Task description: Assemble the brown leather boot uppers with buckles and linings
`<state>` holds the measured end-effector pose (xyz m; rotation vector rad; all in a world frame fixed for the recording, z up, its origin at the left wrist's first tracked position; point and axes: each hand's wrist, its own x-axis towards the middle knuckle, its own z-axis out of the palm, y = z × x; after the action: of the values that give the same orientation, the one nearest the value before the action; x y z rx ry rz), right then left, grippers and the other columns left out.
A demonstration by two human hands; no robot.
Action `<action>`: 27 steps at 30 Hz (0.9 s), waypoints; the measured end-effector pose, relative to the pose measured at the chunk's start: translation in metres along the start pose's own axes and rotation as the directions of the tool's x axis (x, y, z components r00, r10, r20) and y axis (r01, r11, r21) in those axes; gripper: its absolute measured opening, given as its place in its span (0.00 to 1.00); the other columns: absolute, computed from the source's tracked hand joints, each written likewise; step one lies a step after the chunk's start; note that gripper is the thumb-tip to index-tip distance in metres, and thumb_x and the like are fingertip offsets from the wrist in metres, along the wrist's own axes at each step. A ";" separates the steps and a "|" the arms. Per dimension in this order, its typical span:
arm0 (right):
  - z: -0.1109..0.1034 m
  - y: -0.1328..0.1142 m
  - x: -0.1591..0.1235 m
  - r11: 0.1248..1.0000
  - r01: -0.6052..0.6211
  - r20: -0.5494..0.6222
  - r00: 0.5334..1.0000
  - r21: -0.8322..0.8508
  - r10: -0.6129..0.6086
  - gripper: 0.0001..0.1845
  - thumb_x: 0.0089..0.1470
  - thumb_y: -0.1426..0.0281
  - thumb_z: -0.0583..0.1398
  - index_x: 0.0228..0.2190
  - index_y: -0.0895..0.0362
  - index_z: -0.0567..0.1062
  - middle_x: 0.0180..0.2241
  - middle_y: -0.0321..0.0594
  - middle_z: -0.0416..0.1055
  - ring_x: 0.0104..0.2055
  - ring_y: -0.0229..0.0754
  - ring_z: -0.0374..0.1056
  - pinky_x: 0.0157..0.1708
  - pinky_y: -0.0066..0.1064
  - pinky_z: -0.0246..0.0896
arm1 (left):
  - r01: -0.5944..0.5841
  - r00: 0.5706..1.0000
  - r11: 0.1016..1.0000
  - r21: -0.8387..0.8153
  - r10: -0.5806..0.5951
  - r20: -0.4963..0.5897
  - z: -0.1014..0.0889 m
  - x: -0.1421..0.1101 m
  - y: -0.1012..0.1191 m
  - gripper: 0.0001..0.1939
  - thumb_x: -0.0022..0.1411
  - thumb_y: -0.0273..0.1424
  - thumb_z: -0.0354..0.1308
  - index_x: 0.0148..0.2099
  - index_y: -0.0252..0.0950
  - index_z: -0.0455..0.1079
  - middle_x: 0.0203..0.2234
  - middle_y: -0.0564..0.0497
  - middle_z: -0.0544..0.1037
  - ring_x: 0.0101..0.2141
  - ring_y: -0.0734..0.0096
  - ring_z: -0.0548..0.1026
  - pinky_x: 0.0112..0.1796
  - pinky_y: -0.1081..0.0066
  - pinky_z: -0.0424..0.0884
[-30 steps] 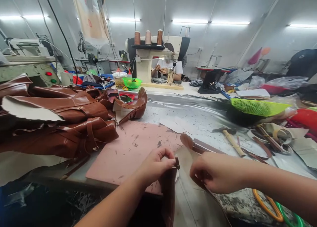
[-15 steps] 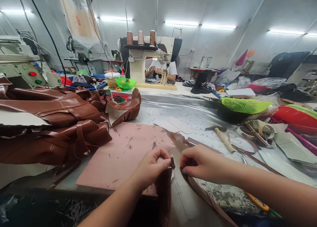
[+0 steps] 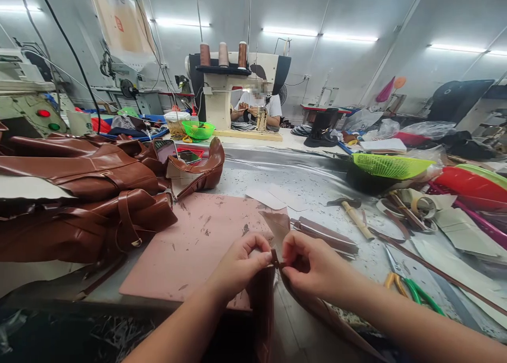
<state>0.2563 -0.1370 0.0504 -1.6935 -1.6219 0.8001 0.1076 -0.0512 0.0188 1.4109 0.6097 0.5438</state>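
My left hand [image 3: 243, 265] is closed in a pinch on one edge of a brown leather boot upper [image 3: 262, 318]; a short brown tab [image 3: 274, 257] sticks out past the thumb. Right beside it, my right hand [image 3: 311, 263] pinches the facing edge of the same upper, whose pale lining [image 3: 289, 315] shows between the two edges. The fingertips of both hands almost meet. The lower part of the upper hangs below the bench edge and runs out of view. Under and left of my left hand lies a pink board [image 3: 190, 247].
Brown boots [image 3: 87, 210] are heaped at left. To the right lie brown leather strips [image 3: 327, 236], scissors [image 3: 412, 284], a tape-wrapped roll [image 3: 357, 220] and a green basket [image 3: 392, 166]. Across the bench a person [image 3: 273, 107] sits behind a sewing machine [image 3: 217, 102].
My right hand has moved left, bringing its edge of the upper up against the tab at my left hand. The scissors and leather strips show more fully beside my right arm.
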 end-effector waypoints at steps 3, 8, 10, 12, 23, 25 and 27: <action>0.001 0.000 0.000 1.000 0.008 -0.014 1.000 -0.027 -0.008 0.09 0.39 0.79 0.55 0.23 0.55 0.61 0.20 0.29 0.62 0.21 0.33 0.58 0.21 0.24 0.52 | -0.001 1.000 1.000 -0.004 0.001 0.011 0.000 0.001 0.000 0.08 0.47 0.34 0.57 0.27 0.35 0.63 0.22 0.55 0.65 0.27 0.73 0.62 0.32 0.72 0.58; 0.001 -0.004 -0.001 0.997 0.029 -0.019 0.999 -0.066 -0.031 0.10 0.38 0.80 0.55 0.23 0.54 0.60 0.19 0.28 0.61 0.21 0.32 0.57 0.20 0.23 0.51 | 0.007 1.000 1.000 0.010 -0.007 0.018 0.001 0.001 0.000 0.08 0.47 0.34 0.58 0.26 0.35 0.63 0.22 0.54 0.66 0.28 0.72 0.62 0.32 0.72 0.59; 0.001 -0.005 -0.002 0.995 0.030 -0.021 0.999 -0.090 -0.032 0.10 0.38 0.80 0.55 0.23 0.54 0.60 0.19 0.28 0.61 0.20 0.32 0.57 0.20 0.23 0.51 | 0.015 1.000 1.000 0.015 -0.015 0.017 0.001 0.001 0.002 0.08 0.47 0.33 0.58 0.26 0.35 0.63 0.23 0.54 0.66 0.28 0.72 0.63 0.32 0.72 0.59; 0.001 -0.006 -0.002 0.994 0.031 -0.025 0.999 -0.109 -0.034 0.10 0.38 0.80 0.55 0.22 0.54 0.60 0.19 0.27 0.61 0.20 0.32 0.58 0.21 0.23 0.51 | 0.017 1.000 1.000 0.020 -0.017 0.015 0.001 0.002 0.002 0.08 0.47 0.33 0.58 0.26 0.35 0.63 0.23 0.54 0.67 0.29 0.71 0.64 0.33 0.71 0.60; 0.001 -0.009 -0.003 0.971 0.064 -0.029 0.997 -0.230 -0.073 0.12 0.36 0.82 0.54 0.22 0.54 0.59 0.18 0.26 0.59 0.19 0.31 0.55 0.20 0.23 0.47 | 0.017 1.000 1.000 0.022 -0.018 0.016 0.001 0.005 0.003 0.09 0.46 0.34 0.60 0.26 0.35 0.63 0.24 0.53 0.69 0.30 0.70 0.66 0.33 0.71 0.61; 0.001 -0.009 -0.003 0.970 0.069 -0.035 0.996 -0.233 -0.079 0.12 0.36 0.82 0.54 0.22 0.54 0.59 0.18 0.26 0.59 0.19 0.31 0.56 0.20 0.23 0.47 | 0.014 1.000 1.000 0.027 -0.014 0.014 0.001 0.005 0.004 0.09 0.46 0.34 0.60 0.26 0.35 0.64 0.24 0.53 0.69 0.29 0.70 0.66 0.33 0.71 0.61; 0.001 -0.009 -0.003 0.970 0.070 -0.035 0.996 -0.232 -0.081 0.12 0.36 0.82 0.54 0.22 0.54 0.59 0.17 0.26 0.59 0.19 0.31 0.56 0.20 0.23 0.46 | 0.011 1.000 1.000 0.028 -0.012 0.014 0.002 0.005 0.005 0.09 0.46 0.34 0.60 0.26 0.35 0.64 0.23 0.53 0.69 0.29 0.70 0.66 0.32 0.72 0.61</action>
<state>0.2498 -0.1398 0.0564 -1.7811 -1.7935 0.5497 0.1126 -0.0486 0.0231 1.4359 0.6158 0.5173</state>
